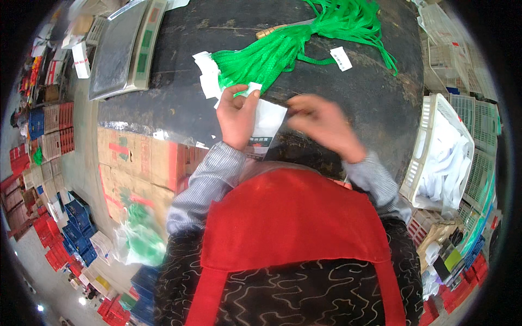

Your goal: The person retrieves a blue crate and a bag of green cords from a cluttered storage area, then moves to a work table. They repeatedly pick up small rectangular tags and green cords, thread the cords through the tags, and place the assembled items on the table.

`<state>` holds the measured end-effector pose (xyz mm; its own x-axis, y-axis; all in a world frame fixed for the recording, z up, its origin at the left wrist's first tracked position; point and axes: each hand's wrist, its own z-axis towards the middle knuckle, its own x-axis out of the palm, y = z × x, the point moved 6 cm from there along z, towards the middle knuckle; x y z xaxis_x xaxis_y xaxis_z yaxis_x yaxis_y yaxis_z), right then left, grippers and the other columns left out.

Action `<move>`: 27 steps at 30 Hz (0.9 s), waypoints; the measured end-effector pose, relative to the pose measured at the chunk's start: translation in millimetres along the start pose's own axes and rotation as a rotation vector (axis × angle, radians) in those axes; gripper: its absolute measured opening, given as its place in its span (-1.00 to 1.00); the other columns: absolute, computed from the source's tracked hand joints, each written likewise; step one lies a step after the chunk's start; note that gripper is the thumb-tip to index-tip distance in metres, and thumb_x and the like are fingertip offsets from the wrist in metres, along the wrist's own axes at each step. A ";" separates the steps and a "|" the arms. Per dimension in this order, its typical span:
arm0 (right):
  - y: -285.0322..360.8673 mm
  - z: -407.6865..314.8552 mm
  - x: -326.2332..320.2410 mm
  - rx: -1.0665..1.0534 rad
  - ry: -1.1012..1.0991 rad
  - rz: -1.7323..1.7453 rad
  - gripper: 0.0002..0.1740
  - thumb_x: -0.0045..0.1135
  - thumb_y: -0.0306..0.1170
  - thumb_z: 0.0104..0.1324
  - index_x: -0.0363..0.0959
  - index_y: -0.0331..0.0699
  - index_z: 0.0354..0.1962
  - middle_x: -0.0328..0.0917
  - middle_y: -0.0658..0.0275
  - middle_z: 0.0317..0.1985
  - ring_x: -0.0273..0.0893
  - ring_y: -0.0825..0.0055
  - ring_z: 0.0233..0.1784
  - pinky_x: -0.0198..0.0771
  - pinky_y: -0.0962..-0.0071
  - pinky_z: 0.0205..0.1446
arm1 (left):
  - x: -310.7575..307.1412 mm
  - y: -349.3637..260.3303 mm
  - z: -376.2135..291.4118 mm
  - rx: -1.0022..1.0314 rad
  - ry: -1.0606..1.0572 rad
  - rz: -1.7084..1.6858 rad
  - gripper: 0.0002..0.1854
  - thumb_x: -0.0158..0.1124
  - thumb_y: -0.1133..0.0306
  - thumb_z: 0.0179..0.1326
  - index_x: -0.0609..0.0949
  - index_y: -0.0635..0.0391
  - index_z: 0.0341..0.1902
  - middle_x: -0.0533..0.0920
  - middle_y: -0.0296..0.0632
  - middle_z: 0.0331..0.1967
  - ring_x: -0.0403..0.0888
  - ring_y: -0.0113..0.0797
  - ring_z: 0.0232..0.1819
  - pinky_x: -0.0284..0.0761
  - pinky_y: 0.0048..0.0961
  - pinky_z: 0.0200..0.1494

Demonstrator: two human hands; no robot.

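Observation:
My left hand (pixel 237 118) pinches a small white tag (pixel 255 87) between thumb and fingers, at the near end of a bundle of green mesh net sleeves (pixel 265 51). A larger white label (pixel 269 116) with a dark printed part hangs beside that hand's palm. Blurred by motion, my right hand (pixel 326 126) is just right of this label, fingers curled; whether it holds anything is unclear. More white tags (pixel 209 75) fan out at the bundle's left end. One net strip ends in a white tag (pixel 341 58) bearing a printed code.
A wooden-handled tool (pixel 271 31) lies partly under the nets on the black tabletop (pixel 379 106). A weighing scale (pixel 122 49) stands at left. Cardboard boxes (pixel 138 163) are below the table's left edge. A white plastic crate (pixel 420 163) holding white strips is at right.

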<state>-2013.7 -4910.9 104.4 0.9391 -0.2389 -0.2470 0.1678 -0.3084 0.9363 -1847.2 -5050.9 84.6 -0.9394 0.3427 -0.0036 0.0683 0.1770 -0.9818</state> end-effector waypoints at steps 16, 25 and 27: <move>3.8 36.0 153.9 0.123 0.426 0.574 -0.72 0.07 -0.42 0.39 0.49 -0.41 -0.02 0.62 0.27 -0.20 0.56 0.58 -0.16 0.48 0.52 -0.10 | -76.6 -61.6 -38.4 0.797 0.588 1.004 -0.48 0.14 0.74 -0.08 0.66 0.03 0.00 0.42 0.02 0.31 0.35 0.06 0.37 0.46 -0.20 0.25; -9.7 70.6 75.1 0.068 -0.234 -0.054 -0.69 0.26 -0.27 0.31 0.51 -0.38 -0.44 0.50 0.35 -0.59 0.42 0.73 -0.52 0.27 0.63 -0.49 | -144.4 -84.2 -26.9 0.391 0.263 0.262 -0.86 0.06 0.55 0.37 0.57 0.28 -0.10 0.68 -0.08 -0.09 0.65 -0.41 -0.12 0.60 -0.45 -0.05; -19.0 80.1 78.8 0.151 -0.184 0.050 -0.66 0.28 -0.26 0.27 0.51 -0.37 -0.53 0.49 0.35 -0.61 0.40 0.69 -0.55 0.23 0.60 -0.52 | -148.9 -81.8 -29.3 0.349 0.268 0.159 -0.87 0.11 0.50 0.38 0.57 0.27 -0.09 0.68 -0.12 -0.13 0.65 -0.42 -0.12 0.60 -0.46 -0.06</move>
<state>-1966.9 -4997.7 47.1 0.8723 -0.4169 -0.2555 0.0629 -0.4226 0.9041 -1703.1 -5089.3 171.0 -0.8036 0.5746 -0.1553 0.0442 -0.2026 -0.9783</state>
